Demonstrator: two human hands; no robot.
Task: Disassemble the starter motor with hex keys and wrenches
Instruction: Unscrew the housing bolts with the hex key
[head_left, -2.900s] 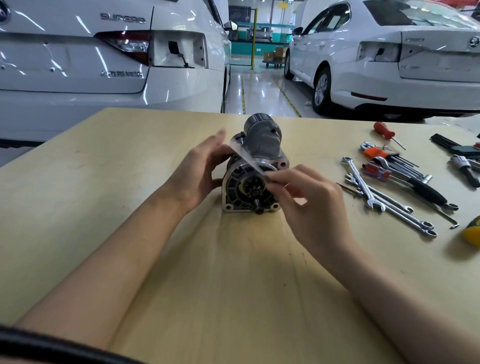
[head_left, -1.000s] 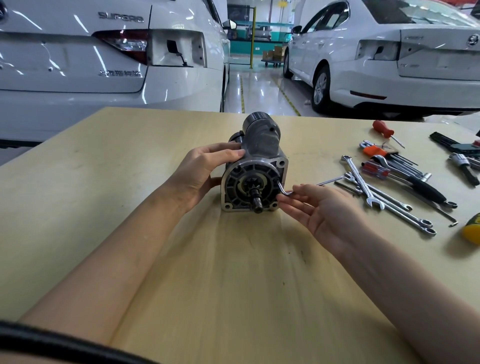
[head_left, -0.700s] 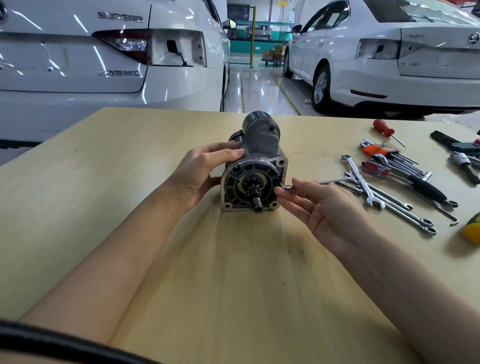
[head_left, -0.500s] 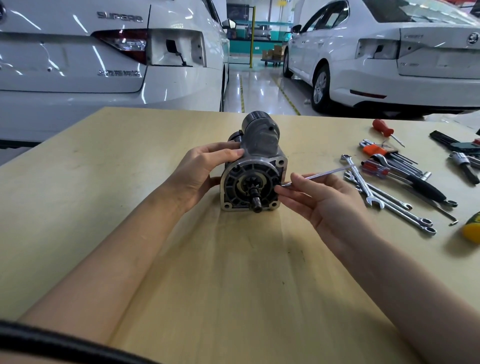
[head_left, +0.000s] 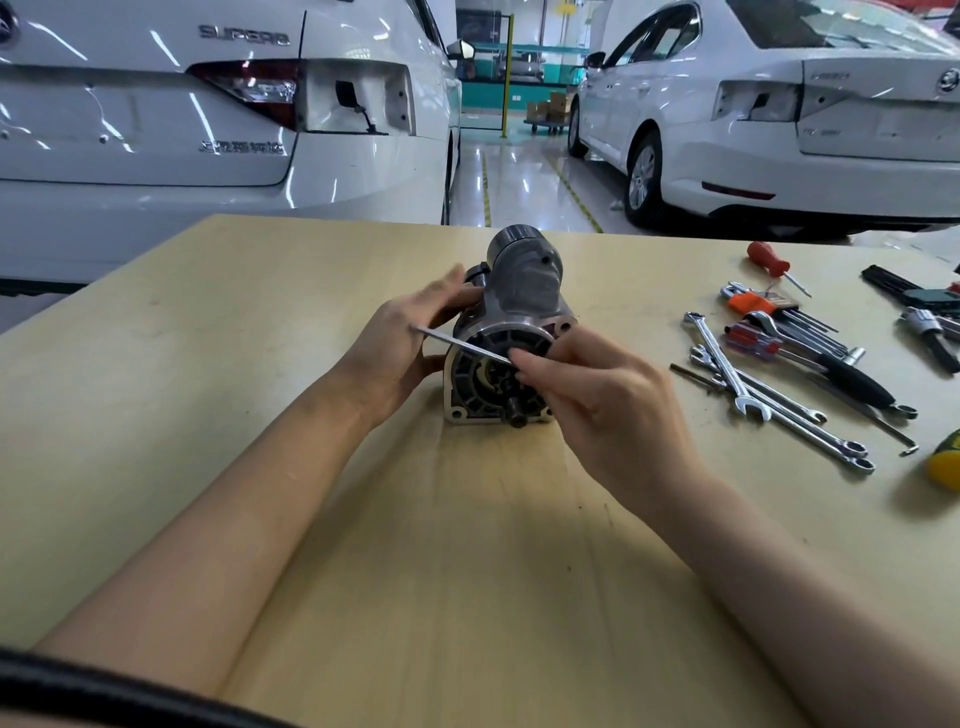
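Note:
The grey starter motor (head_left: 524, 291) lies on the wooden table (head_left: 260, 364), its round nose face with the pinion shaft turned toward me. My left hand (head_left: 400, 343) rests on the motor's left side, fingers fairly straight along the housing. My right hand (head_left: 597, 400) is in front of the nose face and pinches a thin silver hex key (head_left: 460, 344). The key's long arm slants up and to the left across the face and over my left hand. Its short end is hidden behind my right fingers.
Several combination wrenches (head_left: 753, 384) lie to the right of the motor, with a hex key set (head_left: 779, 312), screwdrivers (head_left: 769, 260) and a ratchet (head_left: 930, 332) beyond them. A yellow-green object (head_left: 948, 462) sits at the right edge. Two white cars stand behind the table.
The hex key's long arm has swung from pointing right, over the top, to pointing up-left. My right hand moved up in front of the nose face. My left hand stays on the motor.

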